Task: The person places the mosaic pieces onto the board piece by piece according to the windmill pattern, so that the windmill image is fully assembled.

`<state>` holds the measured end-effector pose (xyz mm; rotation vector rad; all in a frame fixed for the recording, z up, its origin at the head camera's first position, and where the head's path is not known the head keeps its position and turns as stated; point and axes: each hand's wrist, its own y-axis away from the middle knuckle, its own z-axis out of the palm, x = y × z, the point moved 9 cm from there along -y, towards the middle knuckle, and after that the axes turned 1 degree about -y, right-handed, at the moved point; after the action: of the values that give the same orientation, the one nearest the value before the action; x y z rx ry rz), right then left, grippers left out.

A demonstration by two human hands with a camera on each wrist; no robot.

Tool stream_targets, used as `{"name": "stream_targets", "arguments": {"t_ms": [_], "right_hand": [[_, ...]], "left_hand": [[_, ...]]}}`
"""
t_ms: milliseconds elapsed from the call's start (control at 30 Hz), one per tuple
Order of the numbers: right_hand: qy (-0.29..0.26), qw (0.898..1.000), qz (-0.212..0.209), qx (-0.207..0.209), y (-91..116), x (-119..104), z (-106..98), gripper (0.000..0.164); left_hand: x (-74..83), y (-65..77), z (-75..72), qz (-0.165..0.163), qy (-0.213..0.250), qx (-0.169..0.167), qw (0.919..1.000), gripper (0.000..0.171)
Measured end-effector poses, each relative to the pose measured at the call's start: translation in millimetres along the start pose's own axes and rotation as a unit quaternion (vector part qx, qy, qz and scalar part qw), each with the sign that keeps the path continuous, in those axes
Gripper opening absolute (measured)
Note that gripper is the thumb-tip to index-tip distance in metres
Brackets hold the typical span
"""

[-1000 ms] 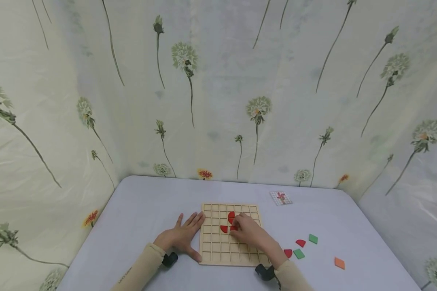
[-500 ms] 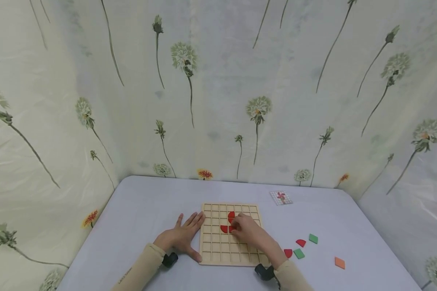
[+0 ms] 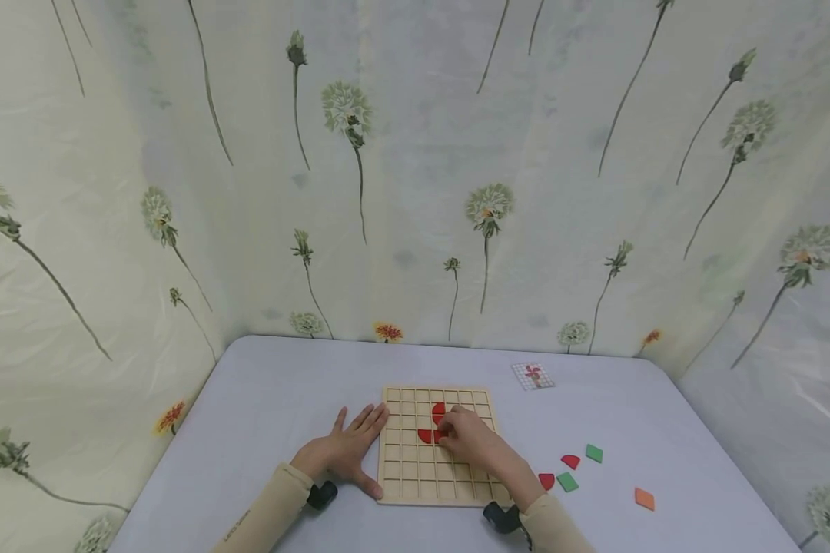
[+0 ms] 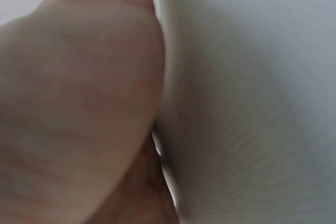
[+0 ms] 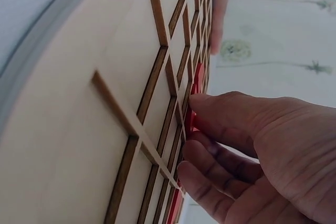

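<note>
A wooden grid board (image 3: pixel 401 481) lies on the table. My left hand (image 3: pixel 348 449) rests flat beside it with spread fingers, its fingertips and thumb touching the board's left edge. My right hand (image 3: pixel 472 439) is over the middle of the board, and its thumb and fingers pinch a red quarter-circle tile (image 5: pixel 192 120) at a grid cell. Left of that tile sits another red quarter-circle tile (image 3: pixel 425 436), in the neighbouring cell. Two more red tiles (image 3: pixel 439 408) lie one above the other just farther up the board. The right fingers partly cover these tiles.
Right of the board lie loose red tiles (image 3: pixel 570 461), green tiles (image 3: pixel 567 481) and an orange diamond tile (image 3: pixel 644 498). A small pattern card (image 3: pixel 533 376) with a pinwheel picture is at the back right of the table (image 3: pixel 297 369). A flower-print curtain hangs behind.
The red tile under my right fingers has settled beside the one on its left. My right hand has barely shifted, and the left hand has stayed put.
</note>
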<state>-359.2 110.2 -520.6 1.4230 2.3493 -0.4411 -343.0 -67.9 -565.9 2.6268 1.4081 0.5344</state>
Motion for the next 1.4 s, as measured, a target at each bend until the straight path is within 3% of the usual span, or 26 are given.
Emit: {"name": "stream_targets", "arguments": {"t_ms": [533, 867, 1100, 1400], "right_hand": [[0.01, 1.0, 0.0, 0.001, 1.2, 3.9, 0.2, 0.017], [-0.018, 1.0, 0.017, 0.002, 9.7, 7.1, -10.0, 0.022], [-0.036, 0.999, 0.031, -0.011, 26.0, 23.2, -19.5, 0.025], [-0.041, 0.998, 0.054, -0.019, 53.1, 55.5, -46.4, 0.034]], "left_hand": [[-3.3, -3.9, 4.4, -0.001, -0.001, 0.004, 1.0, 0.135], [-2.0, -1.8, 3.0, 0.003, -0.001, 0.005, 1.0, 0.135], [-0.8, 0.6, 0.7, 0.001, -0.002, 0.006, 1.0, 0.134], [-1.6, -1.2, 2.5, -0.003, 0.002, 0.007, 1.0, 0.135]]}}
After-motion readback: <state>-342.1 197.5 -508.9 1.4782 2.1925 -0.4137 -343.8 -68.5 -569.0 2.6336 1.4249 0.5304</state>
